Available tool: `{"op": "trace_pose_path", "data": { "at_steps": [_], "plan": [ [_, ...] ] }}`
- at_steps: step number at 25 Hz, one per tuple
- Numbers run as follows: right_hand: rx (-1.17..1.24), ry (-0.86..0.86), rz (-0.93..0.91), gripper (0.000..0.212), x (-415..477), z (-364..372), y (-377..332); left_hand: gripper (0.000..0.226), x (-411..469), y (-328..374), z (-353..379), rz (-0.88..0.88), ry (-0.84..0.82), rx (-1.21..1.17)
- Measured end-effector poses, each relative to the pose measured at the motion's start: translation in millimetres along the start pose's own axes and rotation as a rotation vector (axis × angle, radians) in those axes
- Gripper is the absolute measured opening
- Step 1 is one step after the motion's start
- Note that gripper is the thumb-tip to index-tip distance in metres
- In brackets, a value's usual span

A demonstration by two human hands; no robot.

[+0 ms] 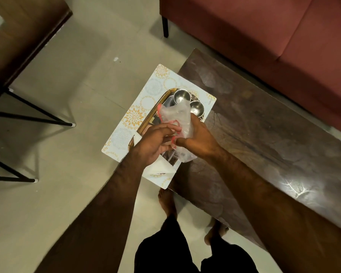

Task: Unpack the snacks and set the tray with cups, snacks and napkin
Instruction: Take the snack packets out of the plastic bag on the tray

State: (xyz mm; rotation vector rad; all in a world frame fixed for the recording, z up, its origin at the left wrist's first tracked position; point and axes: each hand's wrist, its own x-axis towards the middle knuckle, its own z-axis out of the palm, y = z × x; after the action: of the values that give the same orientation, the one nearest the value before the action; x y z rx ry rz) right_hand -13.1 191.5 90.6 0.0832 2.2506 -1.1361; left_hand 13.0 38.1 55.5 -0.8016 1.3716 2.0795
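Observation:
A clear plastic snack bag point(176, 115) with a red edge is held over the tray. My right hand point(197, 137) grips its lower side; my left hand point(156, 143) pinches its red-trimmed mouth. Beneath lies a shiny steel tray with a gold rim point(159, 101) on a white placemat point(138, 113) with orange and grey flower prints. Two steel cups, one point(182, 96) and the other point(197, 108), stand at the tray's far end. A white napkin point(162, 166) lies at the near end, partly under my left wrist. The bag's contents cannot be made out.
The placemat overhangs the left end of a dark wooden coffee table point(264, 134). A pink sofa point(274, 36) stands behind it. A wooden table with black metal legs point(24, 36) is at the left. Beige tiled floor point(67, 154) and my bare feet are below.

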Motion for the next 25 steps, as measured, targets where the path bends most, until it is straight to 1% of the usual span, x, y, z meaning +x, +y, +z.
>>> {"op": "trace_pose_path", "data": {
  "at_steps": [2, 5, 7, 9, 11, 13, 15, 17, 18, 19, 21, 23, 25],
  "plan": [
    [-0.047, 0.001, -0.026, 0.089, -6, 0, 0, 0.024, -5, 6, 8, 0.049, 0.009, -0.048],
    [-0.038, 0.026, 0.006, 0.084, -8, -4, -2, 0.021, -10, 17, 16, 0.09, 0.069, -0.181],
    [-0.017, 0.015, 0.026, 0.084, -9, -7, -4, 0.021, -14, 25, 21, 0.073, 0.12, -0.193],
    [0.017, 0.018, 0.021, 0.086, -14, -8, -7, 0.028, -17, 30, 26, 0.081, 0.163, -0.069],
    [0.064, 0.064, -0.009, 0.086, -21, -9, -13, 0.035, -23, 34, 30, 0.18, 0.203, 0.081],
    [0.122, 0.119, -0.024, 0.082, -29, -10, -21, 0.038, -30, 38, 33, 0.289, 0.216, 0.189],
    [0.141, 0.156, -0.019, 0.07, -34, -11, -30, 0.04, -39, 42, 35, 0.35, 0.136, 0.259],
    [0.097, 0.206, -0.006, 0.056, -35, -15, -38, 0.036, -49, 45, 39, 0.385, 0.036, 0.329],
    [0.067, 0.237, 0.008, 0.051, -36, -19, -40, 0.032, -54, 47, 40, 0.413, 0.036, 0.377],
    [0.042, 0.265, 0.023, 0.048, -37, -23, -41, 0.031, -57, 48, 41, 0.448, 0.095, 0.431],
    [0.001, 0.314, 0.045, 0.05, -38, -34, -37, 0.036, -62, 54, 36, 0.528, 0.329, 0.604],
    [-0.041, 0.368, 0.067, 0.058, -41, -46, -33, 0.04, -67, 60, 25, 0.601, 0.559, 0.895],
    [-0.049, 0.402, 0.066, 0.065, -47, -56, -29, 0.04, -72, 64, 17, 0.604, 0.698, 1.172]
  ]
}}
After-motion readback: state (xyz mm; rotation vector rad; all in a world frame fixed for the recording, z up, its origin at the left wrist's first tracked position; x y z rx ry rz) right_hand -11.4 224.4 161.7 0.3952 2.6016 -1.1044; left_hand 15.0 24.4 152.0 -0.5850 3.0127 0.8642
